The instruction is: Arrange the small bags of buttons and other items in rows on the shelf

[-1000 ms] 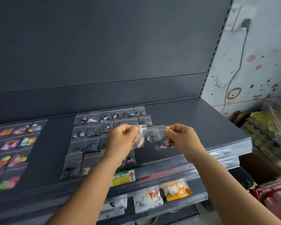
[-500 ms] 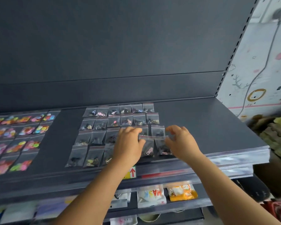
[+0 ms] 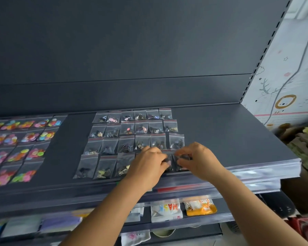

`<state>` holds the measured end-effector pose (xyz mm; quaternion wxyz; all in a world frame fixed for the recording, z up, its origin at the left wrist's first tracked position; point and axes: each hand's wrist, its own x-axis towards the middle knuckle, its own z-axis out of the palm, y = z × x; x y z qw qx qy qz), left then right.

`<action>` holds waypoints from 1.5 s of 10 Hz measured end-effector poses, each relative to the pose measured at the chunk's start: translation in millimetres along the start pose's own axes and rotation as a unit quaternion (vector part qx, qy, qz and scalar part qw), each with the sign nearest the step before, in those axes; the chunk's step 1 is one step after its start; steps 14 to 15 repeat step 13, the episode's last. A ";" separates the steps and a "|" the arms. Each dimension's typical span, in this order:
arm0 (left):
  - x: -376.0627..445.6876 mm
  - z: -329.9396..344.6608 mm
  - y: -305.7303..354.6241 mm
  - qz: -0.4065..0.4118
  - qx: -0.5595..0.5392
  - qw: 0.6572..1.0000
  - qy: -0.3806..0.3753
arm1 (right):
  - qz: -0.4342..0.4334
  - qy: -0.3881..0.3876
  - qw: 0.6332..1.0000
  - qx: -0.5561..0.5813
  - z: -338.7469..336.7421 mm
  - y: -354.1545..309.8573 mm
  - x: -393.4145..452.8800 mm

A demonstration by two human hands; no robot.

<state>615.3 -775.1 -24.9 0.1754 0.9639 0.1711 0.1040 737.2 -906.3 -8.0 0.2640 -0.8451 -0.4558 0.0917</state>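
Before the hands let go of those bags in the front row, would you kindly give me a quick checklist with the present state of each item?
1. Left hand on a bag: cannot tell, fingers hide it.
2. Right hand pinching the front-row bags: ok.
3. Bags lying flat on the shelf: cannot tell.
4. Three back rows straight: ok.
5. Free shelf to the right: ok.
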 end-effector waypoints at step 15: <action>47.9 0.8 -11.5 -0.024 0.035 0.999 0.024 | -0.011 0.034 0.997 -0.072 16.4 10.9 58.3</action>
